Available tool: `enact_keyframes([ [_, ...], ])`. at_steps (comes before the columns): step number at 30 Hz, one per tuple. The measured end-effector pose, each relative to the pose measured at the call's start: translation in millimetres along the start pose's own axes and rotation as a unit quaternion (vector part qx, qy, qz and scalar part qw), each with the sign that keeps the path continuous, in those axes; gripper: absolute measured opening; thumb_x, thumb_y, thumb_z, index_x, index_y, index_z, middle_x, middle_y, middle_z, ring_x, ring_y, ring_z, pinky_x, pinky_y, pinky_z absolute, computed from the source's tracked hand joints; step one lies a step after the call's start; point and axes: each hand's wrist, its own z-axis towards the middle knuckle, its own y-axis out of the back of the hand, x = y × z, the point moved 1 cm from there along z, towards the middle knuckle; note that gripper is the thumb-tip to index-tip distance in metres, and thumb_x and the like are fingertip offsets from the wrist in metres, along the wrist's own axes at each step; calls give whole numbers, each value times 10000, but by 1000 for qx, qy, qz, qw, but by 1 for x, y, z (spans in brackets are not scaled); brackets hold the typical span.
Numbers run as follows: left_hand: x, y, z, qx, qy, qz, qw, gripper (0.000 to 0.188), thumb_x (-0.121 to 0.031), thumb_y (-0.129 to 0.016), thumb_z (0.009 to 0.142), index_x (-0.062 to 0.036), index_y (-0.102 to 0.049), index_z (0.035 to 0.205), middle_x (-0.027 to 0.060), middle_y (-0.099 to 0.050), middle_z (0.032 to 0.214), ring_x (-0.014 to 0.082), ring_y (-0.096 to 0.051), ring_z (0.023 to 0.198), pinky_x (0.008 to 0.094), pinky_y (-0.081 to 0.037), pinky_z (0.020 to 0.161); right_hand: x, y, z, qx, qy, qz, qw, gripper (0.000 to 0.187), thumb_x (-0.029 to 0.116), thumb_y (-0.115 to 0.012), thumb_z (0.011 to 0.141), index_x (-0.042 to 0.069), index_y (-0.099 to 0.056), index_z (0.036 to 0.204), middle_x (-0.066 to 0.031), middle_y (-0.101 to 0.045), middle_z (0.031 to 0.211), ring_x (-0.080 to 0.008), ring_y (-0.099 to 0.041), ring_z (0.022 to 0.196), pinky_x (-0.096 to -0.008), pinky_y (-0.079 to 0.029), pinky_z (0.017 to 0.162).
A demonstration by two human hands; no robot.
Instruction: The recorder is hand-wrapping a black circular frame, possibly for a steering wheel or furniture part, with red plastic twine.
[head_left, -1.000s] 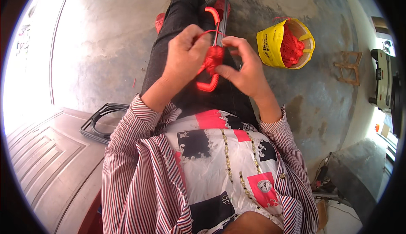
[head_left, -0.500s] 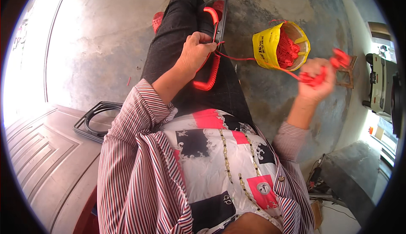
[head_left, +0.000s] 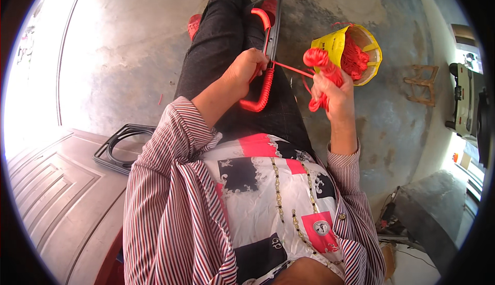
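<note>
A black metal frame [head_left: 274, 24] lies along my lap, its near part wrapped in red cord [head_left: 263, 86]. My left hand [head_left: 246, 70] grips the frame where the wrapping ends. My right hand [head_left: 332, 90] is closed around a bundle of red cord [head_left: 320, 63], held up to the right of my lap. A taut strand [head_left: 291, 69] runs from the bundle to the frame.
A yellow bucket [head_left: 332, 44] with more red cord in it stands on the concrete floor to the right. A second black frame [head_left: 119, 148] lies on the floor at left beside a brown panelled door. A small wooden stand [head_left: 422, 84] sits at right.
My right hand pulled the cord bundle far out to the right past the bucket, then came back closer to the frame. The left hand stayed on the frame.
</note>
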Motion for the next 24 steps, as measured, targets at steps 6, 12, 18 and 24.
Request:
enact_keyframes([
  [6,1,5,-2,16,-20,-50,998,124,-34,-545,765,-13,-549,888,48,-544,817,151,-494,718,253,-399,679,-16,26,-15,-47,-14,103,993,75,97,-579,884,29,-555,865,-25,-476,589,-114,-451,478,-276,-372,453],
  [12,-13,-1,-37,-64,-237,214,946,332,-139,-656,827,10,-580,1113,80,-600,1038,168,-564,952,292,-433,912,-20,22,-10,19,-115,248,962,353,324,-524,962,-12,-551,1070,-52,-509,599,-158,-479,460,-301,-402,450],
  [18,-39,-50,-92,173,-72,144,972,289,-126,-599,935,-28,-585,1205,69,-631,1089,171,-591,995,321,-477,904,-19,-45,-21,211,-169,268,925,517,447,-494,952,-39,-556,1114,-117,-617,738,-187,-586,535,-290,-466,458],
  [24,-81,19,-71,-75,-381,258,885,329,44,-540,877,-46,-613,1184,66,-617,1023,168,-606,968,331,-524,828,-33,-4,35,96,-60,243,963,384,322,-536,957,-21,-594,1118,19,-477,653,-53,-308,476,-198,-209,418],
])
